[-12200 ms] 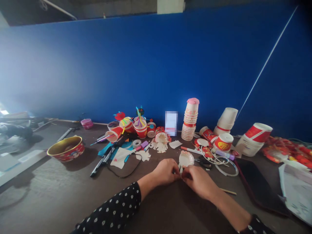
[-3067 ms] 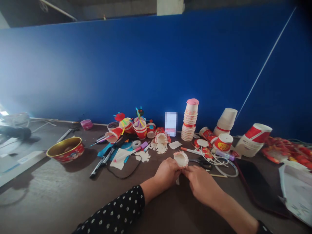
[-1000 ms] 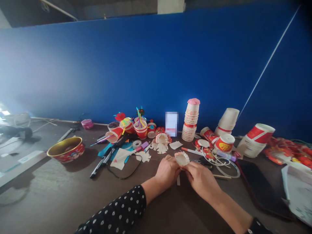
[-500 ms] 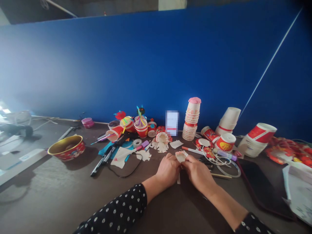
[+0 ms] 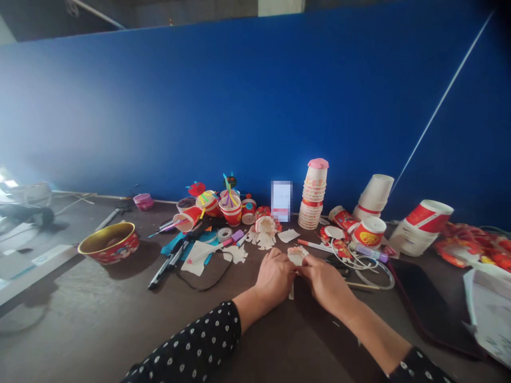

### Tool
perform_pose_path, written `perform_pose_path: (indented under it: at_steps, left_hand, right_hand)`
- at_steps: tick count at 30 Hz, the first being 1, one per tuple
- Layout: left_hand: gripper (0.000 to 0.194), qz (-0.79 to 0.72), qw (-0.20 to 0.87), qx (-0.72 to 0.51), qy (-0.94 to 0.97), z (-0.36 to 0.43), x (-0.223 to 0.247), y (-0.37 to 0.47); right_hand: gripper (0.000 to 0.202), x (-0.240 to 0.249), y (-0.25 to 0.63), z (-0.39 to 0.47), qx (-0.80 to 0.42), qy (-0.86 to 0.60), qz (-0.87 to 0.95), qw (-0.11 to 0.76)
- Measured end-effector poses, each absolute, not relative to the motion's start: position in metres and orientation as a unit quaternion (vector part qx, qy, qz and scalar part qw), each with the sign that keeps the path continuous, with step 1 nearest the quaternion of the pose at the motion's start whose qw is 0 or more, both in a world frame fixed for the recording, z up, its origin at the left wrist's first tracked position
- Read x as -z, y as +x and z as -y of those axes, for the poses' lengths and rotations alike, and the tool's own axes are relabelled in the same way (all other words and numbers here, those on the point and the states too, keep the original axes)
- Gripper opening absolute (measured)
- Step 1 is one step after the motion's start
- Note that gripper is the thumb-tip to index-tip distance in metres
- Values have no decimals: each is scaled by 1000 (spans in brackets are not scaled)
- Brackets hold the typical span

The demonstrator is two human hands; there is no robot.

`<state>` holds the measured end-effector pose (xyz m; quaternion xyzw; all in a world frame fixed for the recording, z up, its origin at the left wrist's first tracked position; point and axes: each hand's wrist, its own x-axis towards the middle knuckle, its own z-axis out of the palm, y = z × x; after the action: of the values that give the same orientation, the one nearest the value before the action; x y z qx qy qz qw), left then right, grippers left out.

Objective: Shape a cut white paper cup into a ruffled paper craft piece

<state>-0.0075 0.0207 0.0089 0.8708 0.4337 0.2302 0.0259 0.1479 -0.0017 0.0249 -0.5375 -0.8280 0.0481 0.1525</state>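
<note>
Both hands meet over the table around a small cut paper cup piece [image 5: 296, 256], white inside with a red-patterned, fringed edge. My left hand [image 5: 275, 274] has its fingers curled against the piece's near left side. On the right side, my right hand [image 5: 324, 277] pinches it between thumb and fingers. A narrow white strip [image 5: 291, 292] pokes out below the hands. The fingertips and the lower part of the piece are mostly hidden. Just beyond lie a fringed, cut-open cup [image 5: 264, 236] and a red-and-white marker [image 5: 315, 246].
A tall cup stack [image 5: 311, 205] stands at the back, with more cups [image 5: 421, 229] to the right. Decorated cups [image 5: 230, 213], a roll of tape [image 5: 224, 234] and a red-gold bowl [image 5: 114, 247] are on the left. A dark tablet-like slab [image 5: 431, 303] lies at right.
My hands stay in nearly the same place around the paper cup piece. The right fingers have shifted very slightly, and the view has moved a little.
</note>
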Motion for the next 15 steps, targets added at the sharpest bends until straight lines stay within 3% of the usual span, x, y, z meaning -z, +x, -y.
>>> perform_pose_path:
  at_steps: [15]
  left_hand:
    - [13, -384, 74, -271, 879, -27, -7, -7]
  right_hand:
    - [26, -22, 157, 4, -38, -537, 824, 174]
